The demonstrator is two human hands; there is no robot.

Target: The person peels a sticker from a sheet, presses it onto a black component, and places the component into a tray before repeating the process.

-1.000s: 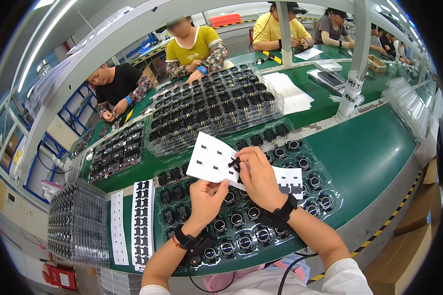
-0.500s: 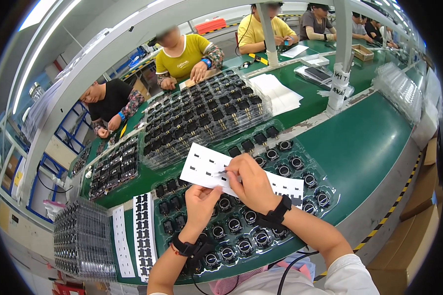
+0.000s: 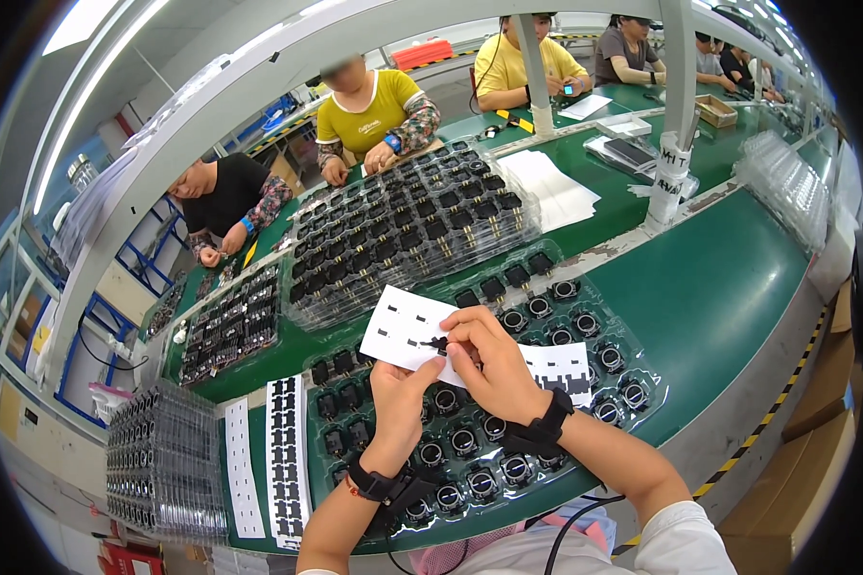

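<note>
A white backing sheet [image 3: 400, 314] with small black cut-out shapes is pinched at its near edge by my left hand [image 3: 396, 407], thumb on top. My right hand [image 3: 497, 369] has its thumb and fingers closed around a small black die-cut piece [image 3: 436, 343], just over the sheet's surface. Whether that piece is still partly stuck cannot be made out. Beneath both hands lies a clear plastic tray [image 3: 650, 362] of black modules, many with a round ring [image 3: 463, 441]. The sheet's right part, with larger black shapes, shows past my right hand.
Two more sheets, a sparse one [image 3: 244, 470] and a densely black one [image 3: 286, 460], lie left of the tray. Stacked trays [image 3: 163, 460] stand at far left. Beyond rises a stack of filled trays [image 3: 403, 225]. Co-workers sit across the green bench [image 3: 729, 287]. A post [image 3: 676, 125] stands at right.
The black piece between my right fingertips now shows more fully above the sheet. My fingers have shifted slightly at the sheet. The whole view has moved a little.
</note>
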